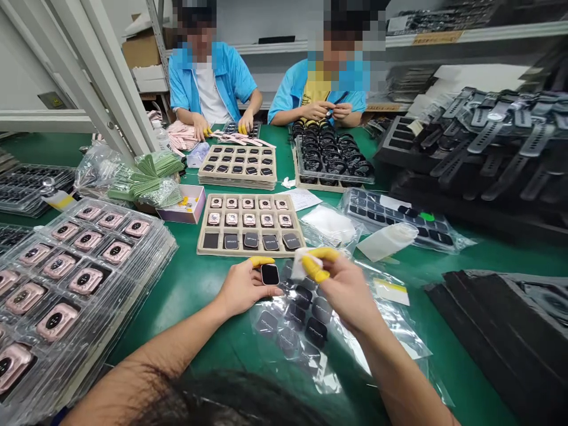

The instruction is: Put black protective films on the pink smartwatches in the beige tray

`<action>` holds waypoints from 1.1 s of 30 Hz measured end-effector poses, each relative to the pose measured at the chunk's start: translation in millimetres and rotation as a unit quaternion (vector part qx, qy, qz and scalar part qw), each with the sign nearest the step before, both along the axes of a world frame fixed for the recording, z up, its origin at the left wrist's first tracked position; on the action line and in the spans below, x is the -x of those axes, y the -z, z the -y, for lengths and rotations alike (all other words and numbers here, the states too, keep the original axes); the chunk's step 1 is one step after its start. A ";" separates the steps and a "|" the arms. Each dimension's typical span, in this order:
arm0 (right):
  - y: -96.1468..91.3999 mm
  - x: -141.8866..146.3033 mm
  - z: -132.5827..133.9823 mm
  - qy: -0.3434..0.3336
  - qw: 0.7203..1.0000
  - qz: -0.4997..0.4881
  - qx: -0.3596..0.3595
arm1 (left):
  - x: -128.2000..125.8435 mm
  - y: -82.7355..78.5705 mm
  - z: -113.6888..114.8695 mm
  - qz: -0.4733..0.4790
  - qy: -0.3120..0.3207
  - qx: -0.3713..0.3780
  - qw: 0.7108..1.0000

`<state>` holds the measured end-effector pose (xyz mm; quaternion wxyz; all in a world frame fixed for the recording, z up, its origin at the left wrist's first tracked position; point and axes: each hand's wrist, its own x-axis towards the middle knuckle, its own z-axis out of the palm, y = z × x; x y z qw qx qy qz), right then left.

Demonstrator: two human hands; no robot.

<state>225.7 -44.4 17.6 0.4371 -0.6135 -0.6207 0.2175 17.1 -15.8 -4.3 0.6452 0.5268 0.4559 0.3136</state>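
Fingers: left hand [242, 288] pinches one black-faced watch body [270, 274] by its edges, yellow cot on the fingertip. Right hand [344, 287], two yellow cots, clenches a small white wipe [299, 264] just beside the watch face. Both hover over a clear bag of black watch bodies [297, 322] near the table's [195, 284] front edge.

Step, as judged: cleaning the screen. Next move calls for a light pass of the wipe, with the pinch kept to the edges.

Count, beige tray [249, 225] beyond the hands: fifteen pockets, ten rose-gold pieces, four black, one empty. Bag: roughly eight.
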 end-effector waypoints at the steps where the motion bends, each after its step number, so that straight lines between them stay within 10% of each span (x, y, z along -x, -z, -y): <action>1: 0.6 5.8 2.0 -0.060 0.998 -0.004 0.015 | -0.5 0.1 0.0 -0.003 0.002 -0.009 1.000; 7: 12.6 22.3 5.7 -0.134 0.975 0.170 -0.053 | -2.2 3.2 0.6 -0.002 0.005 -0.030 1.000; 16: 24.1 37.2 3.5 -0.110 0.977 0.133 -0.122 | 1.6 -0.5 1.8 -0.108 0.014 -0.156 0.982; 23: 18.0 18.1 0.0 -0.057 0.981 0.171 -0.077 | -2.7 -0.4 2.0 -0.029 -0.005 -0.014 0.999; 33: 27.3 34.6 -1.1 -0.071 0.983 0.151 -0.071 | -1.9 2.3 1.1 -0.033 -0.007 -0.043 0.999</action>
